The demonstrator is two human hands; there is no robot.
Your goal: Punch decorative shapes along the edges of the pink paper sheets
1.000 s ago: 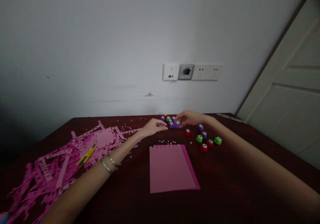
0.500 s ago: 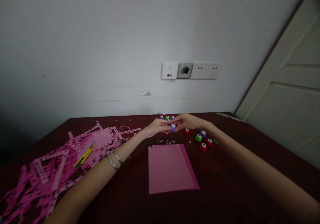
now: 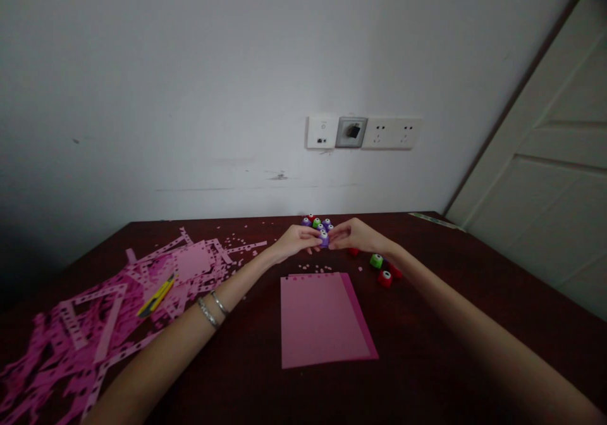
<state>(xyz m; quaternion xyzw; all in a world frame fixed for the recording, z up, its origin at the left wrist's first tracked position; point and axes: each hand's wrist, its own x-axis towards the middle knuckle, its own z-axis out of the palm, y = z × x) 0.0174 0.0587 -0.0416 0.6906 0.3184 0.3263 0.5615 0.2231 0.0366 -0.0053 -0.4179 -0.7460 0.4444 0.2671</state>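
Observation:
A small purple craft punch (image 3: pixel 324 240) with a white round button sits between my two hands near the back of the table. My left hand (image 3: pixel 296 240), with two silver bangles on its wrist, pinches it from the left. The bent fingers of my right hand (image 3: pixel 358 235) close on its right side; their exact contact is partly hidden. Just behind is a cluster of similar purple, red and green punches (image 3: pixel 317 222). In front of my hands lies a stack of pink paper sheets (image 3: pixel 322 324), with punched holes along the top edge.
Cut pink paper strips (image 3: pixel 109 324) heap at the left, with a yellow utility knife (image 3: pixel 157 295) on top. A green punch (image 3: pixel 376 261) and a red punch (image 3: pixel 385 278) stand right of the paper. Pink confetti (image 3: pixel 315 267) is scattered about. Behind the table rises a wall with sockets (image 3: pixel 391 133).
Both hands and the purple punch have shifted slightly left and back, toward the cluster. My right forearm now covers some punches at the right that showed before.

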